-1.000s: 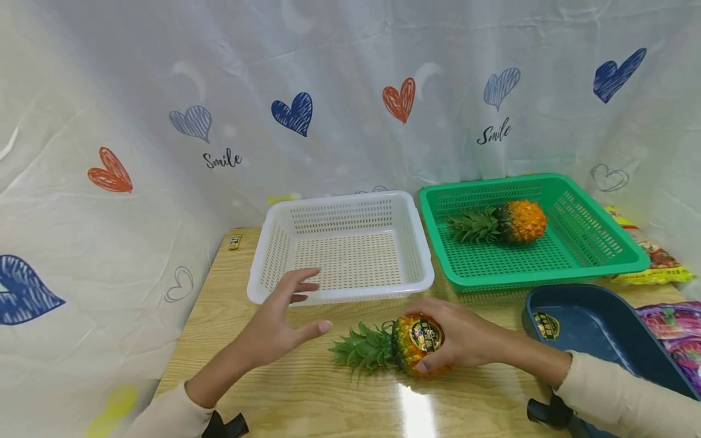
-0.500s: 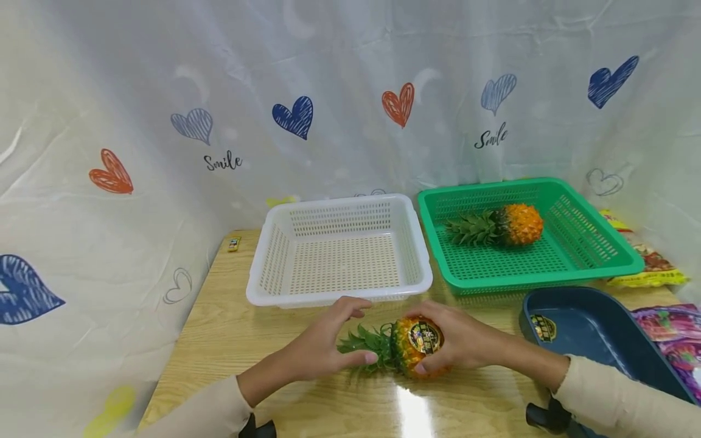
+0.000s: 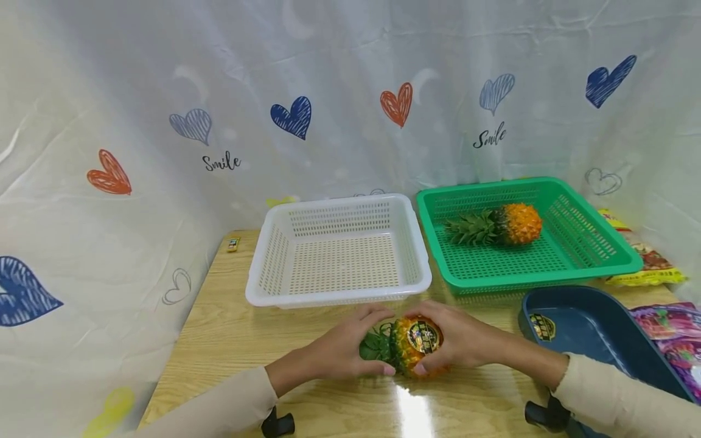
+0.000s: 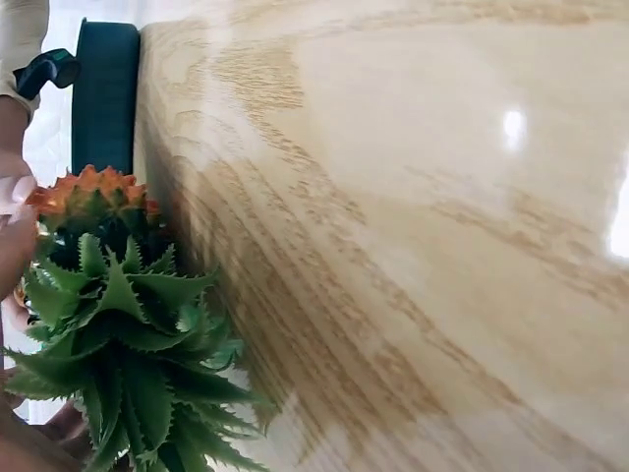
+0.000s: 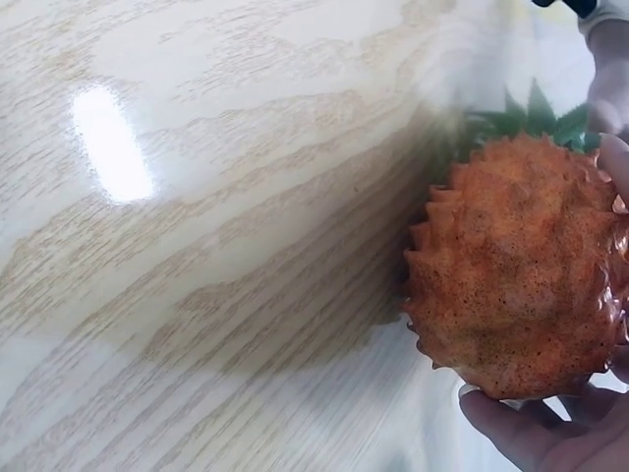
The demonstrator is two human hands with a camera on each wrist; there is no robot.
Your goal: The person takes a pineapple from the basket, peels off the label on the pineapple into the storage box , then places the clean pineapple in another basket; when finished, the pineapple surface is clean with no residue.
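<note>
A pineapple [image 3: 406, 353] with a round black-and-gold label lies on its side on the wooden table, leaves pointing left. My right hand [image 3: 462, 337] grips its orange body, thumb near me and fingers over the far side. From the left, my left hand [image 3: 342, 348] curves around the leafy crown, thumb and fingers on opposite sides, hiding much of the leaves. Spiky green leaves [image 4: 128, 364] fill the lower left of the left wrist view. In the right wrist view the bumpy fruit end [image 5: 516, 265] shows, with right-hand fingers [image 5: 516, 428] against it.
Behind the hands stands a white basket [image 3: 345, 261]. To its right, a green basket [image 3: 591, 267] holds another pineapple [image 3: 521, 224]. A dark blue basin [image 3: 580, 322] sits at the right, beside purple packaging [image 3: 665, 325] and a yellow bag [image 3: 652, 277]. A small yellow packet [image 3: 233, 244] lies back left.
My left hand has come in from the left, over the leaves, and closed around the crown. The right hand has kept its grip, and the pineapple has stayed in place.
</note>
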